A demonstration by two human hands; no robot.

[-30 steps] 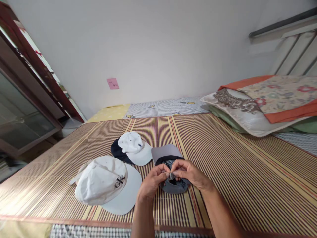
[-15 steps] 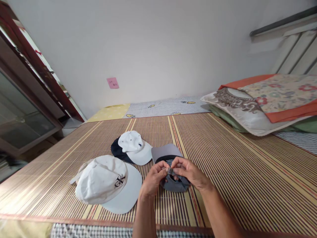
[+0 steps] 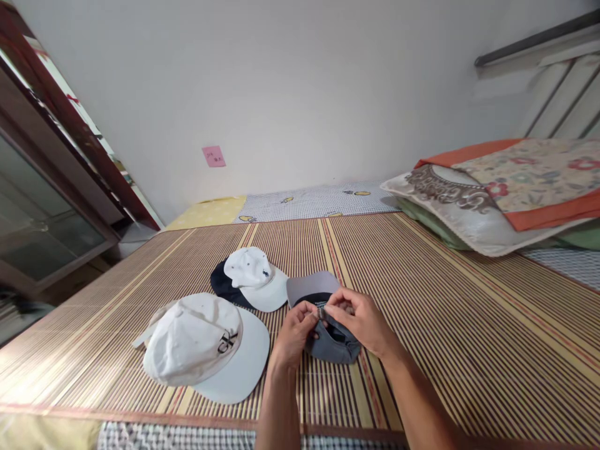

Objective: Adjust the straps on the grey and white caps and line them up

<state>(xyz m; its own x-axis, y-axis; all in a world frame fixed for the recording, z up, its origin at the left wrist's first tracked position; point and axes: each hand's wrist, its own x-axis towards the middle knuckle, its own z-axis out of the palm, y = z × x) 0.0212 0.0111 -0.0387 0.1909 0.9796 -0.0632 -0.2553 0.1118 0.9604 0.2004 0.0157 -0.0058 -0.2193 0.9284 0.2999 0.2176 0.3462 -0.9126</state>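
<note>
Probably light and floppy, the grey cloth cap point(image 3: 332, 349) suits holding by its small metallic buckle point(image 3: 321, 313). Above the cap, the left hand point(image 3: 293, 334) pinches it; the right hand point(image 3: 364, 322) grips unclearly.

Since one second before, the metal buckle point(image 3: 320, 313) had risen toward 12 o'clock. My left hand point(image 3: 294, 332) had shifted slightly toward 1 o'clock, and my right hand point(image 3: 364, 320) had also moved up, toward 1 o'clock. At 5 o'clock from the buckle, the back opening of the grey cap point(image 3: 330, 352) had become more visible.
</note>
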